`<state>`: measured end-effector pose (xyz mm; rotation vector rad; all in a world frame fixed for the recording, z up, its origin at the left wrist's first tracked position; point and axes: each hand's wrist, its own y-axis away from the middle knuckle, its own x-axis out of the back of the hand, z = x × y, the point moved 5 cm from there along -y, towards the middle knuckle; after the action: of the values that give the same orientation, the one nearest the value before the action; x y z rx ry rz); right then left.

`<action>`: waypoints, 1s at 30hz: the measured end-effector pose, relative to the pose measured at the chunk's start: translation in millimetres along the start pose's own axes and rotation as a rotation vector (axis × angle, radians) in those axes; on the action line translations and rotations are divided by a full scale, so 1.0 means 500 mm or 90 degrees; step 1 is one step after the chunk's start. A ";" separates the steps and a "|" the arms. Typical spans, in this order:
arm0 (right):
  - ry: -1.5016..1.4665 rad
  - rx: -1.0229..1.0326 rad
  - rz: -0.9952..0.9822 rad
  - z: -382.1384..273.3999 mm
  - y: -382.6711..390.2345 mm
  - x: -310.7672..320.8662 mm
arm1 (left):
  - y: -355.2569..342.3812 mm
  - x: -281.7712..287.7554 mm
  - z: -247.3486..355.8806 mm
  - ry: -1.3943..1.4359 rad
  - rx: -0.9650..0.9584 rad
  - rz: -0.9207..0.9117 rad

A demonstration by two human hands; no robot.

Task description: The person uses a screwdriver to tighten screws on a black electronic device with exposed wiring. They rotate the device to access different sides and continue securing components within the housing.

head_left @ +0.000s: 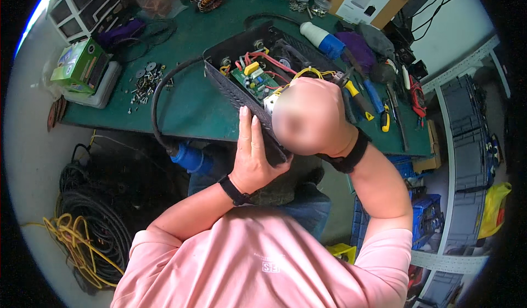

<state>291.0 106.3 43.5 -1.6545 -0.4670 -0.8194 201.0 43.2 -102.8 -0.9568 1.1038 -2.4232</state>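
A black open-topped housing (pixel 230 90) lies tilted across the bench's front edge, its near end over my lap. Inside it are a green circuit board (pixel 254 83) and red and yellow wires (pixel 308 71). My left hand (pixel 251 157) rests against the housing's left wall, fingers straight and flat, thumb at the near corner. Over the near right part of the housing, my right hand (pixel 315 116) is curled closed. Part of it is blurred, and what its fingers hold, if anything, is hidden. A thick black cable (pixel 156 108) runs from the housing to a blue plug (pixel 192 159) below the bench edge.
Loose screws (pixel 147 83) lie on the green bench (pixel 99 115). A green box (pixel 81 66) stands at left. Yellow-handled tools (pixel 359 99) and a white-and-blue connector (pixel 323 40) lie right of the housing. A carton (pixel 373 3) is behind. Coiled cables (pixel 90 220) are on the floor.
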 end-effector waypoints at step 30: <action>0.100 -0.248 0.119 -0.039 0.152 0.091 | -0.136 0.192 -0.039 0.038 0.074 0.060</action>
<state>369.0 63.2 26.7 -1.9372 -0.0390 -0.9315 117.3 48.5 -18.0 -0.7826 0.9920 -2.4242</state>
